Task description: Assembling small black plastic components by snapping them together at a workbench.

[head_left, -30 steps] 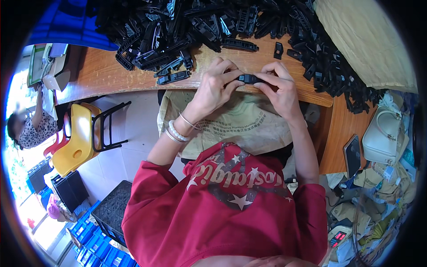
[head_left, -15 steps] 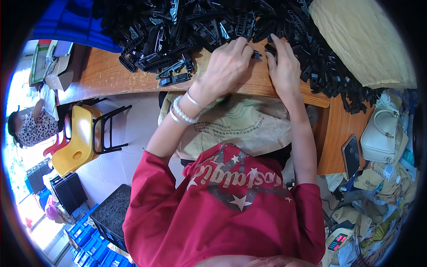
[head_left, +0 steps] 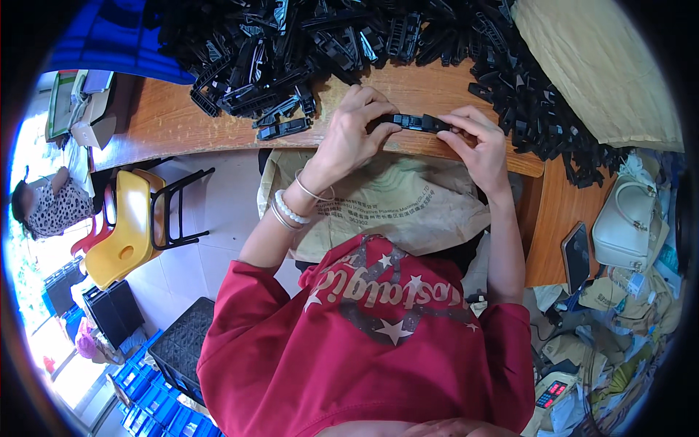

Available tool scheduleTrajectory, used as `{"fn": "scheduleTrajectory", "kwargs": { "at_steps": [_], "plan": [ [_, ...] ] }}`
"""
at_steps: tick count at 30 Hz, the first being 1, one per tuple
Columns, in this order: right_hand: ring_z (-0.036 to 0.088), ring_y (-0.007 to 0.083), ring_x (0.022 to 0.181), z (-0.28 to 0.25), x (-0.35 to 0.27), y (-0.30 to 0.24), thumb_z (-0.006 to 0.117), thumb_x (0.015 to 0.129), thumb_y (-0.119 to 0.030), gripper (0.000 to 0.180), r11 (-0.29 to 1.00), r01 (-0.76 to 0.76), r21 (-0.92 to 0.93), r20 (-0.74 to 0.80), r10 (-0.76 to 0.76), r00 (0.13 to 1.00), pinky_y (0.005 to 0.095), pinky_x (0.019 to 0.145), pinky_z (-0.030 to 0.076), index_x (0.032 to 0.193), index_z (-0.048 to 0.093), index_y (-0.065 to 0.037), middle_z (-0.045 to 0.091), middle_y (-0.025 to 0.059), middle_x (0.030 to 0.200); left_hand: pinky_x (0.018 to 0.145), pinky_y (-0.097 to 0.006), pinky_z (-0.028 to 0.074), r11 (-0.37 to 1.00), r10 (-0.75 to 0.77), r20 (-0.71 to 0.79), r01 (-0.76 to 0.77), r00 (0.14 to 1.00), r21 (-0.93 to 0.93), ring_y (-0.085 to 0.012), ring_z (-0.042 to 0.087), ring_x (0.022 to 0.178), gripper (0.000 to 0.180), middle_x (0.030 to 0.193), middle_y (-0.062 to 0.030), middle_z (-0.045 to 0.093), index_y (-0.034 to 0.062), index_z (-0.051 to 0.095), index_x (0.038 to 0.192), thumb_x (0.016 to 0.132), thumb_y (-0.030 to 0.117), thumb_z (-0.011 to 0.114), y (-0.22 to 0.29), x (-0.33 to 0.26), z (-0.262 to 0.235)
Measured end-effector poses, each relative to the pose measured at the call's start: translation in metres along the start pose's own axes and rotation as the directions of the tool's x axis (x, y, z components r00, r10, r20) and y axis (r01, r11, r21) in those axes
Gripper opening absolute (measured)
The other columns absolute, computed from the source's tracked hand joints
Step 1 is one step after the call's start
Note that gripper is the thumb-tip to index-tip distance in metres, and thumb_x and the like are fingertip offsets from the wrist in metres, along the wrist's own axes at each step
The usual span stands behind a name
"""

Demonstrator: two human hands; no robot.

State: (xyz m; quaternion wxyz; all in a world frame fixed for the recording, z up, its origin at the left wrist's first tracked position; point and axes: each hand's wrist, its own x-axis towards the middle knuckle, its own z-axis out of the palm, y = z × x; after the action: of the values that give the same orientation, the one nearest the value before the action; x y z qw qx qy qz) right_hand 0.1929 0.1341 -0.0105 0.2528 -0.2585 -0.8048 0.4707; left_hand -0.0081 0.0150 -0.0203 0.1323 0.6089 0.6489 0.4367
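Observation:
A long, narrow black plastic part (head_left: pixel 412 122) is held level between my hands, over the table's near edge. My left hand (head_left: pixel 352 130) pinches its left end, with the thumb below and the fingers above. At the other end, my right hand (head_left: pixel 477 143) grips a short black piece (head_left: pixel 435 124) between thumb and fingers. Whether that piece is joined to the long part or only touches it, I cannot tell. A large heap of similar black parts (head_left: pixel 255 58) spreads along the far side, and one part (head_left: pixel 284 130) lies at its near edge, left of my hands.
The wooden table (head_left: pixel 171 124) curves across in front of me. A tan sack (head_left: pixel 597 65) lies at far right, and another sack (head_left: pixel 342 197) covers my lap. On the right are a phone (head_left: pixel 575 255) and a white handbag (head_left: pixel 622 226). A yellow chair (head_left: pixel 127 233) and a person (head_left: pixel 51 204) are at left.
Both hands have come back from the heap's edge toward me. The black part now shows between them, and my right hand has shifted a little rightward.

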Motion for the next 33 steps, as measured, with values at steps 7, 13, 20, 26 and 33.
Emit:
{"fn": "scheduleTrajectory", "kwargs": {
  "at_steps": [7,13,20,26,33],
  "plan": [
    [0.06,0.0203,0.087,0.007,0.004,0.001,0.073,0.077,0.001,0.023,0.985,0.157,-0.075,-0.047,-0.161,0.986,0.029,0.074,0.048,0.1,0.07,0.005,0.062,0.0088,0.092,0.074,-0.034,0.049,0.999,0.037,-0.004,-0.037,0.999,-0.04,-0.0265,0.059,0.085,0.023,0.09,-0.0107,0.065,-0.002,0.07,0.092,0.071,0.001,0.077,-0.001,0.002,0.002],
    [0.059,0.0231,0.09,0.025,0.004,-0.003,0.073,0.074,0.003,0.021,0.983,0.167,-0.078,-0.076,-0.173,0.982,0.0318,0.077,0.048,0.096,0.07,0.004,0.062,0.0094,0.093,0.075,-0.038,0.049,0.996,0.071,-0.006,-0.071,0.997,-0.054,-0.0308,0.058,0.086,0.02,0.088,-0.012,0.063,-0.0019,0.07,0.091,0.073,0.003,0.075,0.005,-0.002,0.007],
    [0.063,0.0199,0.087,-0.018,-0.001,-0.002,0.071,0.08,-0.001,0.009,0.997,0.081,0.015,0.056,-0.082,0.995,0.0272,0.077,0.048,0.089,0.072,0.002,0.066,0.009,0.089,0.074,-0.039,0.049,0.88,0.268,0.076,-0.276,0.96,0.387,-0.0295,0.058,0.086,0.035,0.093,-0.0111,0.058,0.0017,0.064,0.108,0.073,0.004,0.07,0.001,0.003,-0.033],
    [0.053,0.0237,0.093,-0.033,0.029,0.011,0.07,0.078,-0.006,0.015,0.481,0.056,-0.875,-0.124,-0.333,0.935,0.0361,0.077,0.04,0.091,0.072,-0.002,0.06,0.0058,0.095,0.073,-0.032,0.042,0.51,0.284,0.222,-0.343,0.933,0.789,-0.0229,0.049,0.086,0.032,0.092,-0.0084,0.049,0.0018,0.061,0.106,0.075,0.01,0.058,-0.017,0.025,-0.039],
    [0.053,0.0228,0.094,-0.008,0.028,0.014,0.075,0.073,-0.009,0.016,0.535,0.186,-0.825,-0.085,-0.441,0.893,0.0365,0.076,0.038,0.087,0.07,-0.003,0.06,0.0047,0.095,0.074,-0.036,0.051,0.689,0.358,0.168,-0.381,0.918,0.616,-0.0281,0.056,0.091,0.045,0.1,-0.0126,0.053,-0.0026,0.054,0.117,0.075,0.01,0.06,-0.006,0.008,-0.019]
  ]
}}
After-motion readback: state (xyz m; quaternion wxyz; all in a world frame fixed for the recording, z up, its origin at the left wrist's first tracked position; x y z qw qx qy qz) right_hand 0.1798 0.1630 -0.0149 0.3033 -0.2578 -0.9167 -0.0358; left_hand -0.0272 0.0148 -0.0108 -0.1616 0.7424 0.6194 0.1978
